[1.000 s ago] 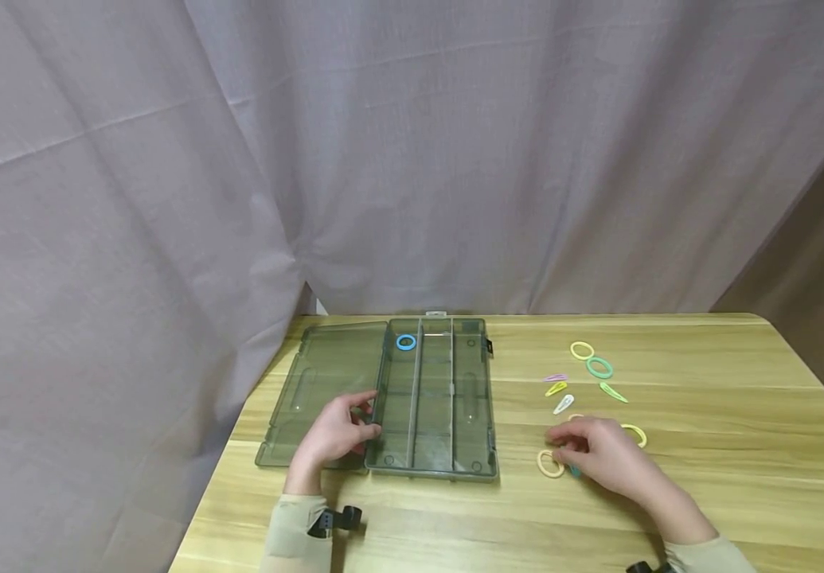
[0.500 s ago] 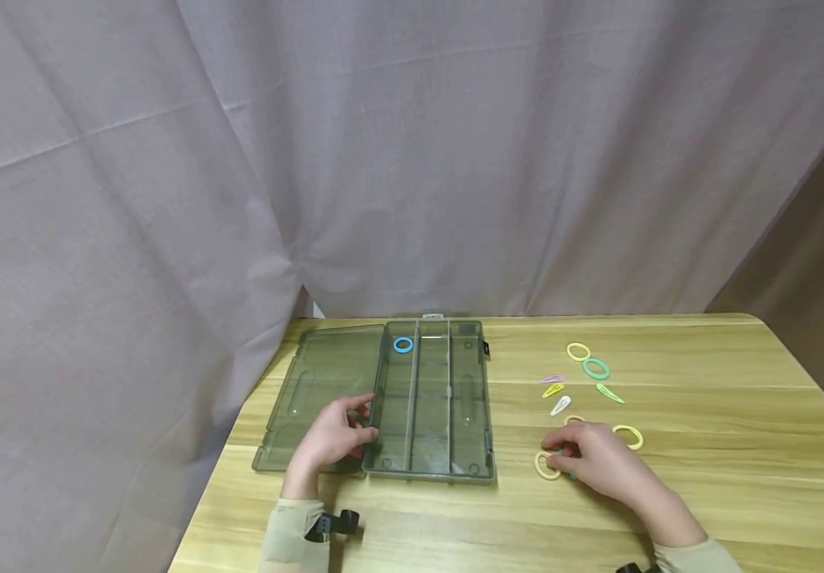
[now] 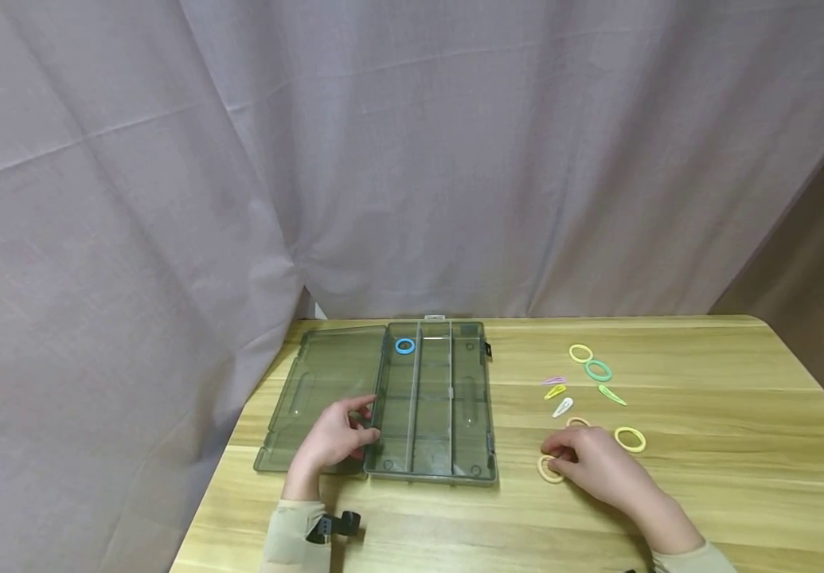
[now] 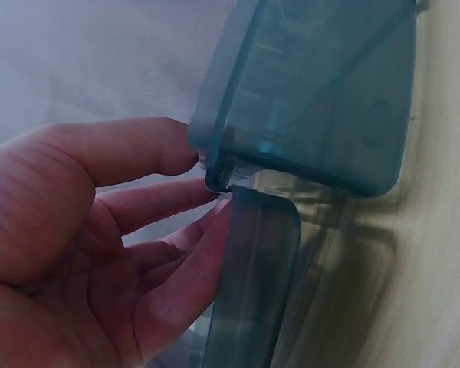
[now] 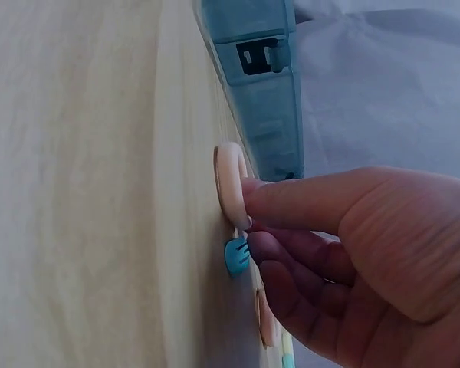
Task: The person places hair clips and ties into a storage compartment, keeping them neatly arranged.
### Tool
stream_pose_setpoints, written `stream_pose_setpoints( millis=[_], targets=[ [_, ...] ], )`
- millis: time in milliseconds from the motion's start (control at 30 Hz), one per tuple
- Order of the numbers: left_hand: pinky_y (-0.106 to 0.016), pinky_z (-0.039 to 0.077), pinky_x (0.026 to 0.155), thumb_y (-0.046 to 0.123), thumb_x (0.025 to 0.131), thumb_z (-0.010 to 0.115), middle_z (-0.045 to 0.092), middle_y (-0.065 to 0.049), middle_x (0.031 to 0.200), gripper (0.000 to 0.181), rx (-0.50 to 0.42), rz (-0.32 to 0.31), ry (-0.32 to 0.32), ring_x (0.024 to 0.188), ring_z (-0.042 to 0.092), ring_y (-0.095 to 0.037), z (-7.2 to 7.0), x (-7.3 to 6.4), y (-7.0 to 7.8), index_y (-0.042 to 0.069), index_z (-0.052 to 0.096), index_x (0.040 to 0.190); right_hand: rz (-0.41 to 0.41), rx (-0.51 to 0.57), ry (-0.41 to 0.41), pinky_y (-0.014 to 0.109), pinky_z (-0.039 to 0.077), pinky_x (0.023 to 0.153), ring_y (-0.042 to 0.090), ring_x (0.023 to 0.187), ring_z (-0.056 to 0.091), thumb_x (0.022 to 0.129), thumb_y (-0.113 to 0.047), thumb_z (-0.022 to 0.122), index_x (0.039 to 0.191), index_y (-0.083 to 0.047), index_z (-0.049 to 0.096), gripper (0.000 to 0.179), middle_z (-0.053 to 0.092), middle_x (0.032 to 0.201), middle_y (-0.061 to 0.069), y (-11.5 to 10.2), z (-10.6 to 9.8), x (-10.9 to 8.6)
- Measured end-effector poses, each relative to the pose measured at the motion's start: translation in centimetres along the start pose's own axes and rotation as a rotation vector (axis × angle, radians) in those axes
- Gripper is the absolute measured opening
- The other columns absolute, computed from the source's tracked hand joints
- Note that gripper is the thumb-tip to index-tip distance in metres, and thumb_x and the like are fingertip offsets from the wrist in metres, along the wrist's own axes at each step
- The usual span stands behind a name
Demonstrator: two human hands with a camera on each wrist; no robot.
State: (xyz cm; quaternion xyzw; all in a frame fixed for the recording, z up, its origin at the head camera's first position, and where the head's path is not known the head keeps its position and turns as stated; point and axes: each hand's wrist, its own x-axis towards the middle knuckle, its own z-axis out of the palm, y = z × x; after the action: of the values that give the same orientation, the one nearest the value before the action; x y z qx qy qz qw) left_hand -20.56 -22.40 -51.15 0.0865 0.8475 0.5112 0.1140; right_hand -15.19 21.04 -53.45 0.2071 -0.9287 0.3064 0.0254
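A dark translucent storage box (image 3: 431, 480) with long compartments lies open, its lid (image 3: 322, 398) folded out to the left. My left hand (image 3: 336, 434) holds the box at its hinge side, thumb at the wall corner in the left wrist view. A blue hair tie (image 3: 405, 346) lies in the box's far left compartment. My right hand (image 3: 598, 465) pinches a peach hair tie (image 5: 229, 184) between thumb and finger, low over the table. Just beside those fingertips is a small teal claw clip (image 5: 237, 257), hidden under the hand in the head view. Another peach hair tie (image 3: 578, 421) lies beyond the knuckles.
Right of the box lie a white snap clip (image 3: 563, 407), a yellow one (image 3: 555, 391), a purple one (image 3: 554, 381) and a green one (image 3: 612, 395). Yellow (image 3: 630, 439) and green (image 3: 599, 370) hair ties lie farther right. A grey curtain (image 3: 426, 159) hangs behind the table.
My right hand has lowered slightly and closed its fingertips at the near peach hair tie. The teal claw clip has gone out of sight in the head view. My left hand stays at the box.
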Motion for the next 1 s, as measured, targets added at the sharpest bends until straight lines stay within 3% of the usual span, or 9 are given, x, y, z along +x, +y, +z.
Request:
stream_pose_setpoints(
  millis=[633,1000],
  targets=[
    [-0.04,0.066,0.059,-0.001,0.088,0.08,0.063,-0.019,0.117,0.069,-0.001,0.001,-0.004,0.078,0.061,-0.018,-0.05,0.09,0.01,-0.005,0.054,0.152,0.011,-0.033,0.026,0.024,0.057,0.064,-0.004,0.072,0.059,0.084,-0.003,0.087,0.092,-0.016,0.081,0.016,0.066,0.081,-0.016,-0.18,0.21,0.12],
    [-0.039,0.066,0.058,0.0,0.088,0.08,0.065,-0.017,0.116,0.067,0.023,0.004,0.0,0.079,0.061,-0.018,-0.09,-0.03,0.16,-0.005,0.056,0.151,-0.102,0.009,0.099,0.026,0.059,0.069,-0.002,0.081,0.061,0.085,-0.01,0.09,0.096,-0.019,0.083,0.016,0.069,0.088,-0.02,0.08,0.27,0.07]
  ],
)
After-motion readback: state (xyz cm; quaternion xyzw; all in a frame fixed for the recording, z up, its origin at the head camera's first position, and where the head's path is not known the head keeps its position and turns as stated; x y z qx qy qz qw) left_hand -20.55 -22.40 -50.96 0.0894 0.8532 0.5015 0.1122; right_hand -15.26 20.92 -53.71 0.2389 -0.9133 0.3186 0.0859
